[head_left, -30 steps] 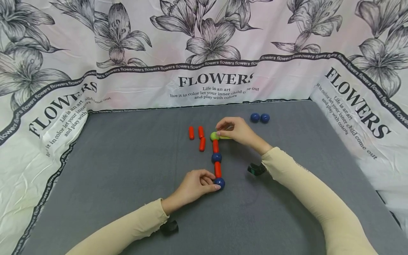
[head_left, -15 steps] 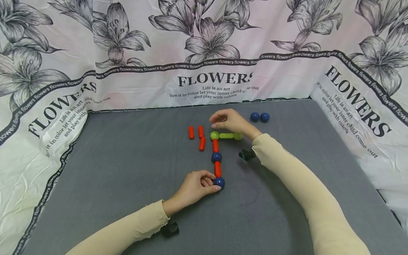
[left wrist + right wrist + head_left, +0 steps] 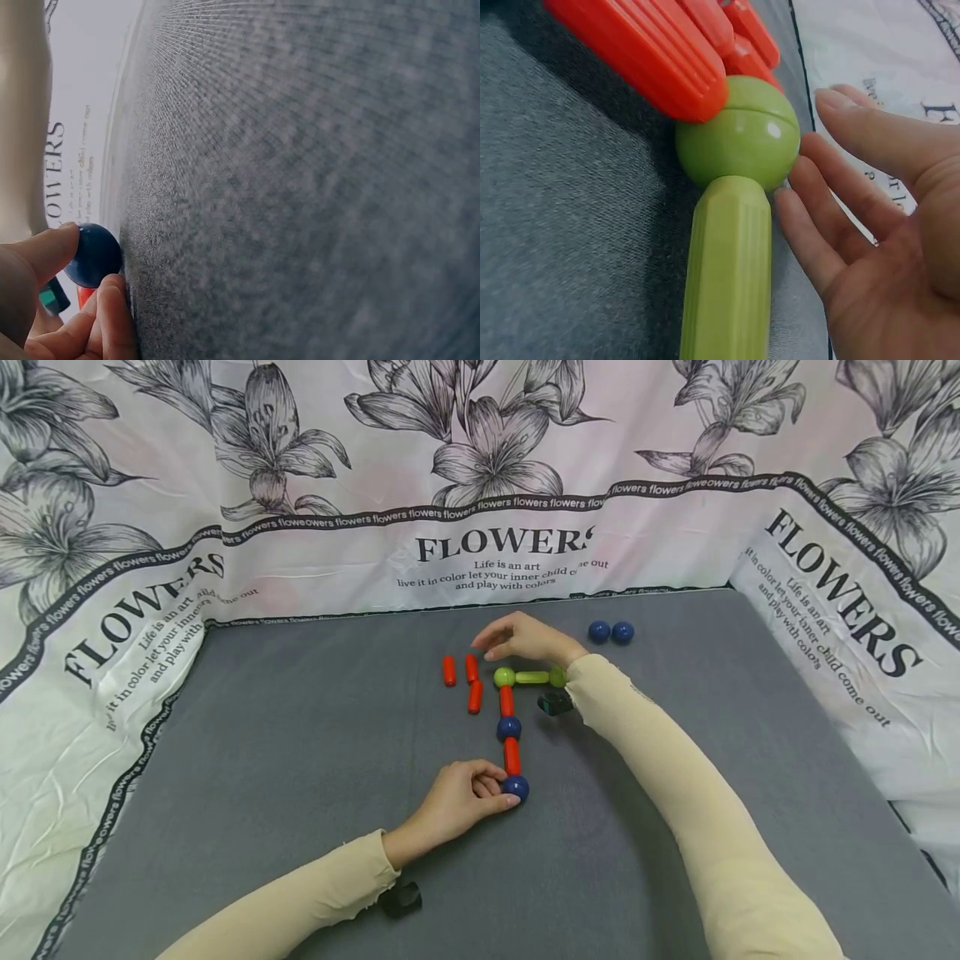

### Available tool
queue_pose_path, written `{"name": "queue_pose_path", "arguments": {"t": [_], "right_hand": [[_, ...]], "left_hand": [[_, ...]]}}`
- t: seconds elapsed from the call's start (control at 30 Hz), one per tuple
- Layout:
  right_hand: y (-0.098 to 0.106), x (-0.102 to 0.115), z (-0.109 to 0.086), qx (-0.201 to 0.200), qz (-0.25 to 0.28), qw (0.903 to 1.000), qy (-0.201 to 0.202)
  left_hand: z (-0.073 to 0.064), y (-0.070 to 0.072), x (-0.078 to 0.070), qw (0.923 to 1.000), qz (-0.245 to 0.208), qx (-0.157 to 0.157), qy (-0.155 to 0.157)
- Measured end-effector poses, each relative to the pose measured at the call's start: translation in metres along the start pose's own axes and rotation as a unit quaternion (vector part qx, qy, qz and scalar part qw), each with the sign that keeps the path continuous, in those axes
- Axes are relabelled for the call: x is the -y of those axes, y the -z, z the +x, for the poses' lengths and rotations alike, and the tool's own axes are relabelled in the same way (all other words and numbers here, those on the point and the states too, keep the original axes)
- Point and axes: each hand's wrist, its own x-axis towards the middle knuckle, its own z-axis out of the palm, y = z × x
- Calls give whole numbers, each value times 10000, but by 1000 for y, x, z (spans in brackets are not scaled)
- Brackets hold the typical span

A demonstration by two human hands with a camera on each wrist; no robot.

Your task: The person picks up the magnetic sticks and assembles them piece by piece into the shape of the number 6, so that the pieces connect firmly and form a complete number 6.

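Note:
An L-shaped chain of balls and rods lies on the grey table. At its near end, my left hand [image 3: 457, 795] pinches a blue ball [image 3: 515, 788] between thumb and fingers; the left wrist view shows this blue ball [image 3: 94, 256] too. From there a red rod [image 3: 512, 757], a second blue ball [image 3: 508, 728] and another red rod [image 3: 507, 701] lead to a green ball [image 3: 504, 677]. A green rod [image 3: 532, 677] joins it to a second green ball [image 3: 557, 677], partly covered by my right sleeve. Holding nothing, my right hand [image 3: 525, 638] hovers beyond the corner green ball, fingers spread.
Three loose red rods [image 3: 449, 671] lie left of the chain, close to the right fingertips. Two blue balls [image 3: 611, 632] sit together at the back right. Behind the table hangs a flower-printed cloth [image 3: 495, 560].
My right hand has let go of the green pieces and moved back and left, toward the loose red rods. The left hand stays on the near blue ball.

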Motion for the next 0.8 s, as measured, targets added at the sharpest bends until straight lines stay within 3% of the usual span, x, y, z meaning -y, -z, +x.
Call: {"name": "queue_pose_path", "arguments": {"t": [0.17,0.4,0.63,0.8], "right_hand": [[0,0,9,309,27,9995,-79],[-2,3,19,571,-434,9973,-173],[-6,4,25,600,-871,9943,-160],[-6,6,25,506,-911,9941,-300]], "left_hand": [[0,1,0,10000,-14,-5,14],[0,1,-1,10000,-10,13,15],[1,2,-1,10000,25,13,41],[1,2,-1,10000,21,3,35]]}}
